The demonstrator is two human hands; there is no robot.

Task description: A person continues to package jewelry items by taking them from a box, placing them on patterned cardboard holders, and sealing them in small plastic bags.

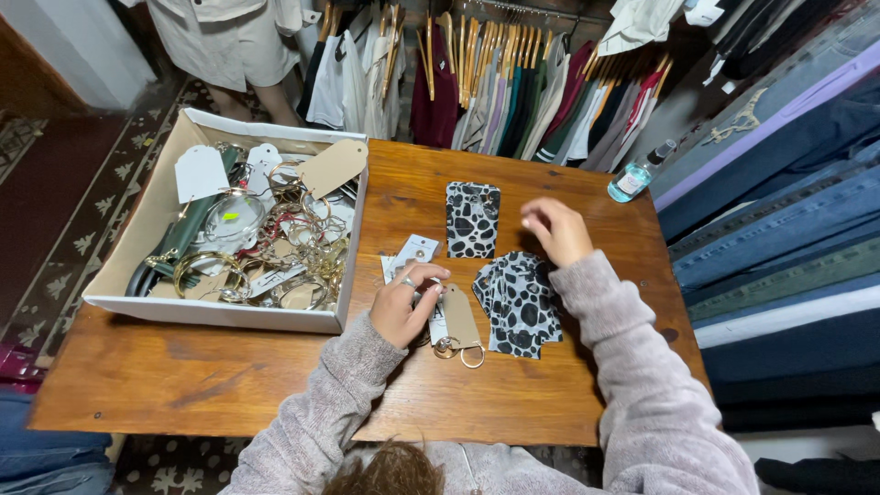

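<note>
Wooden table (229, 385), looking down. One shallow white box (137, 307) at my left, heaped with bangles and paper tags, too tangled to count. One black-and-white spotted card (472, 218) lies alone mid-table; one fanned stack of the same spotted cards (519, 302) sits just below my right hand, number of cards unclear. One clear bottle (634, 176) at the far right edge.

My left hand (401, 304) is curled, fingers pinching a small bunch of tags (414, 252); one tan tag (460, 316) with two rings (458, 351) lies just right of it, touching my fingers. My right hand (556, 229) hovers loosely open, holding nothing, above the stack and right of the lone card.
</note>
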